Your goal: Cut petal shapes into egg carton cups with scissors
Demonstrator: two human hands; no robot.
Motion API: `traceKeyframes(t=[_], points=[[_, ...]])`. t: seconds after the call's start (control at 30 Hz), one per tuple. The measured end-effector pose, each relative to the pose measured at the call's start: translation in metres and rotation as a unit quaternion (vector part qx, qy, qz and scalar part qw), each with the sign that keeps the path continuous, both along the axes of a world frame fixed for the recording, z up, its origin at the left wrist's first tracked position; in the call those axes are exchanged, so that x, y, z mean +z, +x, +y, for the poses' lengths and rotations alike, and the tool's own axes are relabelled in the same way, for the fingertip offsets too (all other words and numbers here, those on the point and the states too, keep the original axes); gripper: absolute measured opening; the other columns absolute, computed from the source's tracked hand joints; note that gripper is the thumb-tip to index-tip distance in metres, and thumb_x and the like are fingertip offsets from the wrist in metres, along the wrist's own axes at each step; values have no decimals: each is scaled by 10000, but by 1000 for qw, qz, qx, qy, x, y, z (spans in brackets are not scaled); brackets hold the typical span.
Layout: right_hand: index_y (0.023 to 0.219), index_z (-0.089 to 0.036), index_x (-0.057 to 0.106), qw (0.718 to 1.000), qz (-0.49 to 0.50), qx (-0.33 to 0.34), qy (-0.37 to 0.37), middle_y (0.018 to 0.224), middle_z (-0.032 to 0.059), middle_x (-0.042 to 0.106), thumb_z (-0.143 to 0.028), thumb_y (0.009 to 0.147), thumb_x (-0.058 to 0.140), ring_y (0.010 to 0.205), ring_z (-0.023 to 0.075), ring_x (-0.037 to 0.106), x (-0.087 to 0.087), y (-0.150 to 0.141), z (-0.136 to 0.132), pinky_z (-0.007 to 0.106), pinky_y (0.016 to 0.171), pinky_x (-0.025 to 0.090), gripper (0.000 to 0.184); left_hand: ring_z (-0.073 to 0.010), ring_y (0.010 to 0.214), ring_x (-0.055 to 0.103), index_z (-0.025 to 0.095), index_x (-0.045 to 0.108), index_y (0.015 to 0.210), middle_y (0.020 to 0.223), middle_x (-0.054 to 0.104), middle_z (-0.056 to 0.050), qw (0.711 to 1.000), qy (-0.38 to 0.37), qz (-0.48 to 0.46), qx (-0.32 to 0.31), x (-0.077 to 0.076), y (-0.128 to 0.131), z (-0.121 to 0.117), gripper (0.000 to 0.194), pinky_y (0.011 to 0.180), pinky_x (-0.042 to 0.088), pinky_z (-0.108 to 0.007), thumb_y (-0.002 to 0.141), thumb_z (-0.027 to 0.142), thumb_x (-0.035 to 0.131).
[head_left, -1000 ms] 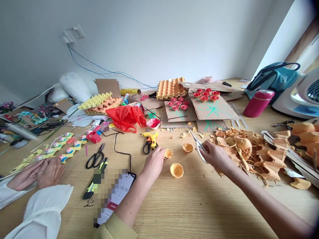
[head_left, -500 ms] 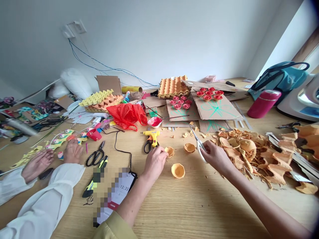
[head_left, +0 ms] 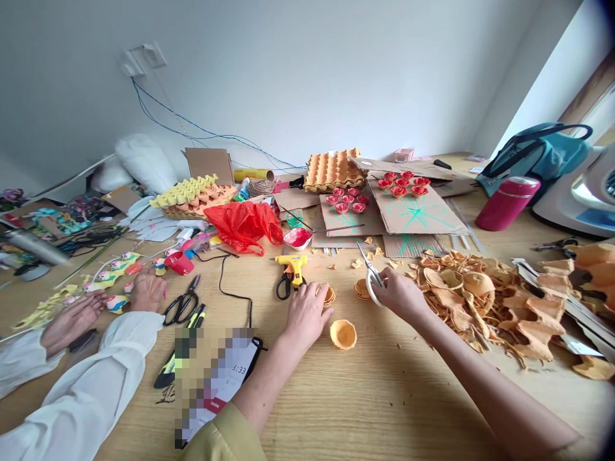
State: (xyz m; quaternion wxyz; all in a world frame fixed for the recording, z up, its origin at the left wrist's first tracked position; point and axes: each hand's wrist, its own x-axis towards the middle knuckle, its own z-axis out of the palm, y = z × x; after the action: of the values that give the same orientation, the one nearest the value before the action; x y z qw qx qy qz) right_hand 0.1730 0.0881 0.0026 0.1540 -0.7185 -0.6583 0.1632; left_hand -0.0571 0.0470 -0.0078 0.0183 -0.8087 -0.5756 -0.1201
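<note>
My right hand [head_left: 396, 296] holds white-handled scissors [head_left: 373, 282], their blades pointing away and to the left. Partly behind the scissors' handle is an orange egg-carton cup [head_left: 360, 289]. My left hand [head_left: 307, 314] is around another trimmed orange cup [head_left: 330, 295], thumb on the near side and fingers on the far side, covering part of it. A third cup [head_left: 343, 334] stands just in front, its hollow facing up. Behind my left hand lie a yellow glue gun [head_left: 294, 266] and black-handled scissors [head_left: 283, 286].
Carton scraps [head_left: 461, 288] are heaped at right. Red paper flowers [head_left: 401, 184] rest on cardboard [head_left: 418, 214], beside a dish of red paint [head_left: 298, 238]. At left are a co-worker's hands [head_left: 147, 291], black scissors [head_left: 181, 307], a cutter [head_left: 168, 371] and a phone [head_left: 225, 384].
My right hand has moved left with the scissors, now partly over a cup. My left hand has gone from a fingertip pinch to spreading around its cup. The co-worker's hands have separated.
</note>
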Motion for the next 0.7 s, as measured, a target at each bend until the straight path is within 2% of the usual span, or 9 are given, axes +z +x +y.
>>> traceKeyframes(t=[0.23, 0.43, 0.6, 0.7], points=[[954, -216, 614, 1000, -2, 4, -1, 811, 114, 716, -518, 835, 526, 788, 299, 686, -1, -9, 14, 312, 589, 388, 336, -245, 994, 573, 213, 532, 1184, 1054, 582, -76, 999, 3, -33, 3, -6, 4, 19, 319, 882, 462, -383, 871, 185, 589], [943, -211, 605, 1000, 9, 21, 13, 835, 113, 719, -458, 823, 544, 799, 289, 682, -3, -22, 24, 312, 610, 397, 281, -274, 1017, 564, 191, 542, 1190, 1064, 576, -98, 999, 10, -40, 26, -9, 8, 31, 343, 879, 454, -410, 856, 188, 619], [991, -196, 594, 999, 25, 3, 38, 839, 113, 712, -477, 848, 524, 776, 273, 672, 1, -16, 15, 307, 618, 396, 323, -328, 1128, 518, 204, 515, 1284, 1222, 569, -131, 998, 25, -44, 27, 5, 6, 18, 471, 921, 432, -478, 837, 243, 659], [1029, -198, 574, 997, 45, -14, 61, 790, 90, 710, -493, 869, 501, 720, 258, 659, 9, 0, -2, 295, 584, 379, 344, -274, 1110, 537, 230, 579, 1197, 1183, 608, -92, 992, 61, -107, -33, 19, 4, -3, 301, 948, 433, -441, 898, 197, 557]])
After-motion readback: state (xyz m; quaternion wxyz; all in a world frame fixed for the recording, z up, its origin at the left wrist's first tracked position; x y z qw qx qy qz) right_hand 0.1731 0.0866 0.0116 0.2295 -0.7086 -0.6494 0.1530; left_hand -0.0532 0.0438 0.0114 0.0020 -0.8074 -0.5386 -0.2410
